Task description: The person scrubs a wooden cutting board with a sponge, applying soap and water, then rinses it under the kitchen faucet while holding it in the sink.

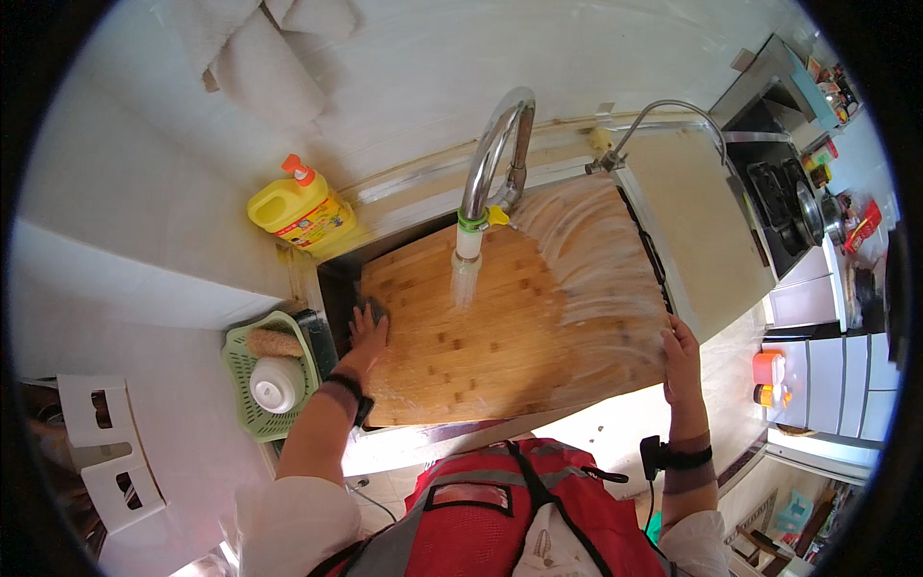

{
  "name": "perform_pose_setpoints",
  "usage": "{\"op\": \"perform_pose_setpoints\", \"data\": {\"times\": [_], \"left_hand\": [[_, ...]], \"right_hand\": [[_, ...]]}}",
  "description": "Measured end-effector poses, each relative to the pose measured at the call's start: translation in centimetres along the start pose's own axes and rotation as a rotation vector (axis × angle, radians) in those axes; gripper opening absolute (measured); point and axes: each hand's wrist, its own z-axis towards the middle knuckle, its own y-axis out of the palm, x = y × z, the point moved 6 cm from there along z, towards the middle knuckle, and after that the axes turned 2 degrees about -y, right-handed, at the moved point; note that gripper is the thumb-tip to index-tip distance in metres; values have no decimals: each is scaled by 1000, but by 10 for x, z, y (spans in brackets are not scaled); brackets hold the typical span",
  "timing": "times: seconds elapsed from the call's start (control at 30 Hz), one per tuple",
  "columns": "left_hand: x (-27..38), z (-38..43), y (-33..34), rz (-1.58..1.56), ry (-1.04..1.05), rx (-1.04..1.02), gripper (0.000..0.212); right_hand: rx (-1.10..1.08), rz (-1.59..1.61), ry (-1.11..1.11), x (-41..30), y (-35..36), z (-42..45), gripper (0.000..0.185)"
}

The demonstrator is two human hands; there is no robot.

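Note:
A large wooden cutting board (469, 339) lies across the sink (339, 288), with whitish suds smeared over its right part. Water runs from the chrome faucet (497, 144) onto the board's left half. My left hand (369, 333) rests at the board's left edge, with a dark scrubbing pad (375, 309) under or beside its fingertips; whether it grips the pad is not clear. At the right edge, my right hand (681, 357) holds the board between thumb and fingers.
A yellow pump bottle (306, 216) stands behind the sink's left corner. Left of the sink, a green plastic basket (236, 368) holds a white bowl (277, 384) and a brown scrubber (274, 342). A beige countertop (692, 216) and a gas stove (768, 209) lie to the right.

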Motion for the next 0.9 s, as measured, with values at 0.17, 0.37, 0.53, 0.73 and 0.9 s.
{"op": "perform_pose_setpoints", "data": {"times": [0.17,0.37,0.53,0.73,0.9], "left_hand": [[114,-2,25,83,444,10,68],[80,-74,29,121,615,-79,68],[45,-7,-2,325,270,104,69],[228,-82,49,-76,822,-116,70],[179,-135,40,193,877,-143,72]], "right_hand": [[-26,-9,-19,0,4,2,36],[-25,-8,-25,1,-1,2,37],[-27,-39,-60,-3,4,0,37],[-8,-91,16,-4,4,1,37],[-2,-81,20,2,0,4,37]]}}
